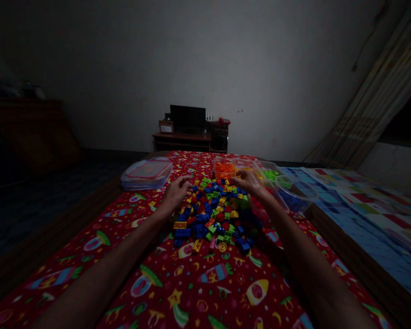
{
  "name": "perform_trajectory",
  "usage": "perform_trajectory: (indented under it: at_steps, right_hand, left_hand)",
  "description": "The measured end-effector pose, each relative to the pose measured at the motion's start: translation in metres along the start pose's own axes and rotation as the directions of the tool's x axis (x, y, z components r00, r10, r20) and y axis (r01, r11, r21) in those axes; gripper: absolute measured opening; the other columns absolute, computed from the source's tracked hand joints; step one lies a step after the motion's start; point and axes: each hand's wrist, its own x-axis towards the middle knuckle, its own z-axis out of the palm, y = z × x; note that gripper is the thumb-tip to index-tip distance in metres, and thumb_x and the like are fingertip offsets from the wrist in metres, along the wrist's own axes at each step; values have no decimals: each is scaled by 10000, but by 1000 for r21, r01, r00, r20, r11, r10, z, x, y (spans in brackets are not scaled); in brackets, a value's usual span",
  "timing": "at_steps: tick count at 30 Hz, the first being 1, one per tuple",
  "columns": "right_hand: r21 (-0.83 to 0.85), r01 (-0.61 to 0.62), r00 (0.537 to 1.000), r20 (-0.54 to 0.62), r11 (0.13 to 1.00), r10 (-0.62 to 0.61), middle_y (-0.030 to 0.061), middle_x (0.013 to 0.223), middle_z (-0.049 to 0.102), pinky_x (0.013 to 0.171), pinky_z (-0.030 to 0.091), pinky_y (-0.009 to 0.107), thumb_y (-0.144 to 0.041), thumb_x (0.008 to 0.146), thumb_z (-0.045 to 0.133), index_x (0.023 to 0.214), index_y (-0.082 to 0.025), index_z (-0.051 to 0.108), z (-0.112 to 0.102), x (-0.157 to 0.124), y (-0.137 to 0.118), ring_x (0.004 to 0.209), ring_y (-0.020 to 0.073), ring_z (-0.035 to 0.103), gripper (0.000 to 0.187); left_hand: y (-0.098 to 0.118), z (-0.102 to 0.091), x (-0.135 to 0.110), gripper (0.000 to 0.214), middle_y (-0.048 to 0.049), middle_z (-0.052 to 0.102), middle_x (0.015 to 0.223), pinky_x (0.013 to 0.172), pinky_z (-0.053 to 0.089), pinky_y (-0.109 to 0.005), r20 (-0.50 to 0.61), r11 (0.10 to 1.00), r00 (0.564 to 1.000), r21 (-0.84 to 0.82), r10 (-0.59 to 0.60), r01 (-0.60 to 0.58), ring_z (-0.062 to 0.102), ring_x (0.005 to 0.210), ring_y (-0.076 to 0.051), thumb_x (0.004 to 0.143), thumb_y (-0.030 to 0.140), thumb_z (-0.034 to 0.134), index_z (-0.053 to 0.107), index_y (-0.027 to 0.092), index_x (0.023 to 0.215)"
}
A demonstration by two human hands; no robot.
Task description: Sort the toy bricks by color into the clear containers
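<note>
A loose pile of toy building bricks [208,217] in blue, green, yellow, red and orange lies on the table. My left hand [175,194] is at the pile's far left edge, with its fingers bent and apart. No brick shows clearly in it. Over the far right side of the pile, my right hand [249,181] has its fingers curled and pointing left. It is close to a clear box of orange bricks [225,170]. Whatever those fingers hold, if anything, is too small and dark to make out.
Beyond my right hand stand a clear box with green bricks [270,175] and a round clear tub [306,197] holding blue pieces. Stacked clear lids [147,172] lie at the left. A red patterned cloth [192,292] covers the table; a bed [370,205] adjoins its right side.
</note>
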Motion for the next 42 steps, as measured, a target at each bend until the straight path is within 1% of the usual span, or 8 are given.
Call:
perform_trajectory:
  at_steps: [7, 11, 14, 20, 26, 33, 38, 42]
  right_hand:
    - [-180, -198, 980, -43, 964, 193, 92, 692, 664, 557, 433, 207, -290, 825, 543, 869, -59, 673, -35, 70, 45, 597, 134, 596, 268]
    - [-165, -216, 975, -81, 962, 205, 141, 850, 692, 651, 504, 250, -308, 812, 592, 988, -62, 666, -45, 78, 52, 759, 195, 658, 311]
    - [12, -212, 969, -128, 977, 212, 151, 880, 693, 647, 531, 263, -265, 860, 505, 993, -67, 661, -51, 64, 49, 735, 179, 666, 285]
    - [253, -79, 996, -23, 964, 87, 102, 762, 691, 588, 518, 227, -198, 837, 463, 849, -84, 660, -41, 14, 29, 632, 134, 641, 228]
    - [-77, 165, 985, 64, 983, -160, 50, 669, 658, 552, 383, 198, -185, 811, 468, 734, -115, 681, -12, -24, -3, 583, 110, 554, 238]
    - [-270, 138, 983, 152, 953, -100, 64, 702, 642, 532, 301, 220, -166, 817, 475, 815, -126, 693, 1, -40, -21, 569, 106, 476, 221]
    - [-307, 158, 968, 236, 938, -86, 66, 728, 621, 536, 285, 230, -128, 793, 495, 863, -124, 678, 1, -48, -17, 593, 115, 468, 196]
    - [-304, 242, 933, 333, 921, -136, 69, 803, 623, 589, 307, 227, -150, 810, 536, 958, -121, 667, 5, -56, -15, 657, 120, 494, 200]
  left_hand:
    - [0, -2, -6, 317, -51, 683, 754, 579, 519, -279, 62, 992, 998, 123, -20, 13, 656, 681, -190, 741, 295, 474, 642, 133, 955]
    - [2, -4, -8, 329, -50, 701, 773, 592, 529, -282, 92, 978, 996, 210, -2, -18, 662, 692, -195, 750, 287, 464, 658, 148, 977]
    - [0, -7, -5, 321, -53, 708, 838, 618, 540, -286, 121, 970, 992, 238, 27, -55, 665, 733, -200, 751, 296, 467, 670, 162, 961]
    - [-18, -13, 6, 361, -58, 713, 919, 704, 547, -300, 155, 940, 982, 306, 108, -152, 657, 820, -211, 754, 350, 455, 693, 174, 962]
    - [-29, -22, 13, 422, -58, 722, 969, 810, 519, -331, 305, 883, 944, 400, 125, -246, 641, 931, -248, 735, 414, 461, 703, 174, 984]
    - [-15, -37, 3, 420, -97, 721, 1013, 787, 507, -306, 390, 852, 920, 467, 42, -237, 652, 924, -274, 670, 449, 563, 718, 188, 959]
    - [-18, -53, 6, 396, -52, 741, 850, 624, 505, -238, 551, 913, 834, 358, -40, -193, 669, 766, -233, 598, 498, 654, 723, 224, 876]
    - [-18, -51, 5, 399, -60, 738, 872, 618, 500, -234, 586, 894, 806, 402, -83, -200, 667, 780, -230, 572, 460, 664, 720, 211, 878]
